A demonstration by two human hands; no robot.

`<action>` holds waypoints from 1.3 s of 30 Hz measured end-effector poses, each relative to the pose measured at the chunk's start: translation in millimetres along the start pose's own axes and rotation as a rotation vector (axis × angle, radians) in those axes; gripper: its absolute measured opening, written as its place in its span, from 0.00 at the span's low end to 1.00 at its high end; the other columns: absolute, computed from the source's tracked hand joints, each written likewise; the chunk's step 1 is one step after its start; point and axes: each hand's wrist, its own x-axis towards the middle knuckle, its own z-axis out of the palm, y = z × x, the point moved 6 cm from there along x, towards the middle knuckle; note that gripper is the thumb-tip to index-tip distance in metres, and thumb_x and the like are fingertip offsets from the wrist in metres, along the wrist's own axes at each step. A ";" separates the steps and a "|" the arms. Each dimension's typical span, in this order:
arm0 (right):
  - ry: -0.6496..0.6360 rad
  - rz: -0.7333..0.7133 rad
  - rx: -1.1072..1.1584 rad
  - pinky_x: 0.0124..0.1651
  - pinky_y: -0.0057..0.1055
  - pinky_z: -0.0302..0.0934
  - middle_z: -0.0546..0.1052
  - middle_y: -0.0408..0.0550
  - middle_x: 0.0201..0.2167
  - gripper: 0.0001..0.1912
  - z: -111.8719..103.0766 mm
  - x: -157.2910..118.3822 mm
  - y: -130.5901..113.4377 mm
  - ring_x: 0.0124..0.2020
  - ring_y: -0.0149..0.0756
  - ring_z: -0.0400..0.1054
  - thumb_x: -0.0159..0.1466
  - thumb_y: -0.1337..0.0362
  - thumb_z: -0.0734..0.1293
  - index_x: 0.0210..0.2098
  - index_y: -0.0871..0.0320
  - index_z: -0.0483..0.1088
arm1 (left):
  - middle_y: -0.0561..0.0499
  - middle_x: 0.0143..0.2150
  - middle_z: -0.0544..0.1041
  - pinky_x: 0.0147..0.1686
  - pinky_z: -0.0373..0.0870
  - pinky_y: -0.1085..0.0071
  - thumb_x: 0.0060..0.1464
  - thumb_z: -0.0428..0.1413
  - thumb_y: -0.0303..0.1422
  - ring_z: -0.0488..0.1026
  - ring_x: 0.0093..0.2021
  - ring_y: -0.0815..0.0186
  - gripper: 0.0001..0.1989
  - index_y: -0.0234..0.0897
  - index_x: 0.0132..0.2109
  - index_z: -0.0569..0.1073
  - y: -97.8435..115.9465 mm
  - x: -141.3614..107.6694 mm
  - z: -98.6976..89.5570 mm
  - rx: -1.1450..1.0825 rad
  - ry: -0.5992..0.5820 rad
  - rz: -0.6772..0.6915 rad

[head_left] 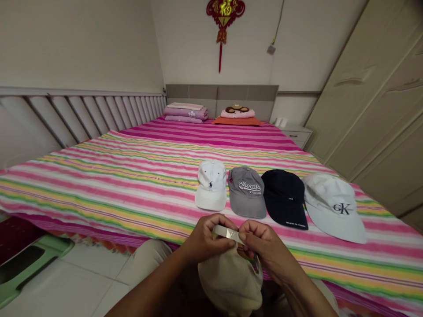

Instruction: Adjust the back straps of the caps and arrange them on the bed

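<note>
A beige cap [229, 281] hangs below my hands at the near edge of the bed, its back strap [226, 233] turned up between them. My left hand [209, 235] pinches the strap's left part, beside a shiny metal buckle [233, 234]. With thumb and fingers closed, my right hand [259, 242] holds the strap just right of the buckle. Beyond my hands lie a white cap [211, 185], a grey cap [247, 193], a black cap [284, 198] and a pale cap with CK letters [334, 207], side by side, brims toward me.
The caps lie on a striped bed sheet [132, 185]. Folded purple bedding [186, 113] and a pink-orange stack [238, 119] are by the headboard. A green stool [33, 264] stands at lower left, a wardrobe [373, 101] at right.
</note>
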 end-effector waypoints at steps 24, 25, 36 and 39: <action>-0.014 0.009 0.096 0.18 0.22 0.42 0.64 0.38 0.13 0.15 2.7 -1.1 2.2 0.14 0.23 0.51 0.49 0.56 0.70 0.22 0.61 0.63 | 0.50 0.30 0.73 0.28 0.61 0.74 0.35 0.63 0.34 0.67 0.29 0.69 0.15 0.33 0.32 0.71 -8.4 -2.3 3.9 -0.201 0.087 -0.062; -0.030 0.009 0.076 0.18 0.22 0.42 0.65 0.39 0.13 0.16 3.3 -2.1 0.0 0.15 0.23 0.53 0.49 0.55 0.69 0.22 0.61 0.63 | 0.50 0.30 0.72 0.28 0.60 0.75 0.35 0.63 0.34 0.66 0.28 0.70 0.15 0.33 0.33 0.71 -10.2 -2.4 3.9 -0.236 0.079 -0.084; -0.063 0.005 -0.074 0.18 0.22 0.43 0.64 0.38 0.15 0.16 -1.8 -0.5 -2.0 0.15 0.22 0.51 0.50 0.55 0.68 0.22 0.60 0.61 | 0.51 0.29 0.72 0.27 0.59 0.75 0.34 0.64 0.32 0.65 0.27 0.71 0.14 0.33 0.32 0.72 -13.5 -0.7 2.6 -0.353 0.078 -0.114; -0.063 0.020 -0.084 0.17 0.22 0.42 0.62 0.37 0.13 0.15 0.5 -0.2 -2.0 0.14 0.22 0.49 0.49 0.55 0.68 0.22 0.59 0.61 | 0.51 0.29 0.72 0.28 0.59 0.75 0.33 0.64 0.32 0.65 0.28 0.71 0.14 0.33 0.31 0.72 -11.5 -0.2 3.8 -0.314 0.065 -0.115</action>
